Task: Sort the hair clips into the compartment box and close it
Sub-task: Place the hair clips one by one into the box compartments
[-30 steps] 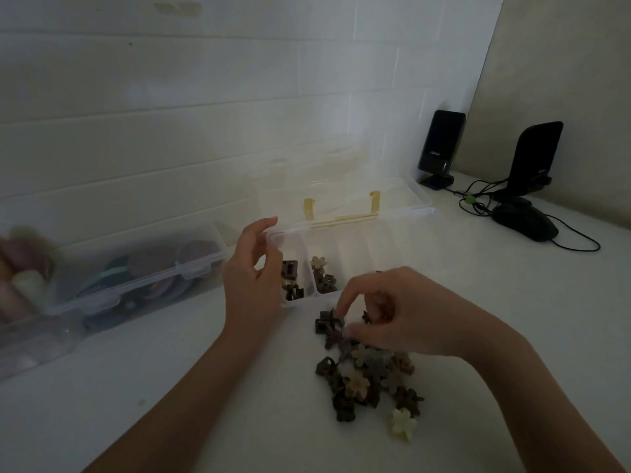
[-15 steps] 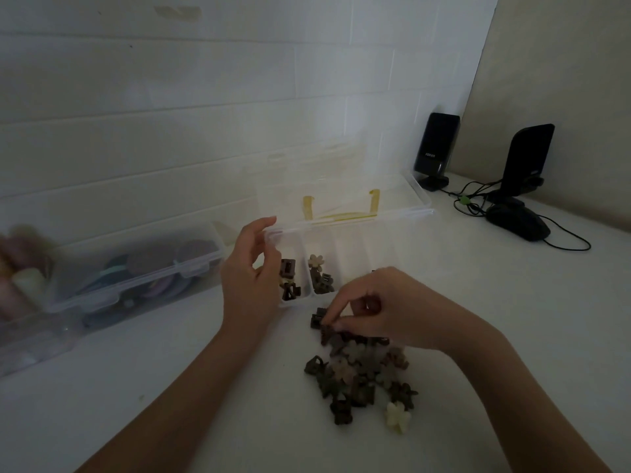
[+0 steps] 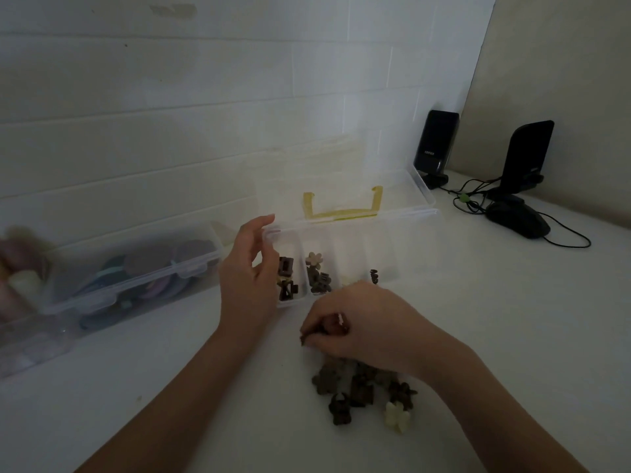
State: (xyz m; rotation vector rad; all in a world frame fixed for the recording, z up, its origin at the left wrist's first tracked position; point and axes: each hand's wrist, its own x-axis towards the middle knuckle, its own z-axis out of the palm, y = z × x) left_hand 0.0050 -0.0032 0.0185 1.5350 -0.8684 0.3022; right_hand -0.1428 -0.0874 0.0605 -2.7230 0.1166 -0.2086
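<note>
A clear compartment box (image 3: 403, 227) stands open on the white table, lid tipped back against the wall. Its two left compartments hold a few brown hair clips (image 3: 286, 278) and a beige flower clip (image 3: 314, 259); a dark clip (image 3: 374, 275) lies further right. My left hand (image 3: 247, 274) rests against the box's left end, fingers relaxed. My right hand (image 3: 358, 327) hovers over the top of a pile of brown and beige hair clips (image 3: 362, 390) in front of the box, fingers curled, pinching a small brown clip (image 3: 304, 340). A cream flower clip (image 3: 396, 416) lies at the pile's near edge.
A closed clear box (image 3: 136, 271) with round coloured items sits to the left along the wall. At the back right stand two black speakers (image 3: 435, 148), a black mouse (image 3: 517, 220) and cables. A blurred object (image 3: 20, 268) shows at the far left edge.
My right hand has dipped lower onto the pile and closed its fingers round a brown clip. The left hand has stayed by the box's left end.
</note>
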